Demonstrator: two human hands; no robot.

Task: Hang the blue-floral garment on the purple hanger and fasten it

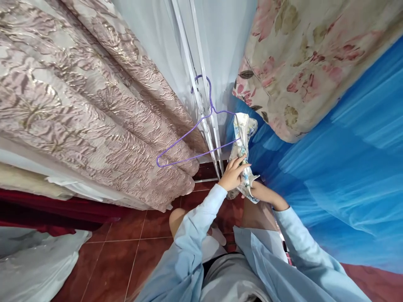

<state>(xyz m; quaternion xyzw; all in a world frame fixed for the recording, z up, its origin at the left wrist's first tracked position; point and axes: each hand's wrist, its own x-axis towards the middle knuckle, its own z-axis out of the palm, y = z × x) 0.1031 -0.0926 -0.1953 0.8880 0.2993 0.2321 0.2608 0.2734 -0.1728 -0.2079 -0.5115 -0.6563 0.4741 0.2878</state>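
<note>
While the left hand (233,174) bends its fingers over a small white cloth garment with blue flowers (242,144), the right hand (260,192) reaches in from the other side, at the low end of it. The left grip is narrow and holds a bit of the cloth. The right grip is mostly hidden by the cloth, so I cannot tell if it is wide or narrow.

The flowery garment is on one end of a purple hanger (185,160), and the other end of the hanger is bare. The hook is up by two thin white metal bars (210,140), but I cannot tell if it hangs on them.

On the left side is a big pink cloth with shiny raised flowers (103,96). On the right side are a cream cloth with pink flowers (292,63) and a long, thin blue cloth (340,180). Down below is a red tile floor (122,260). Both arms wear light blue sleeves (197,222).
</note>
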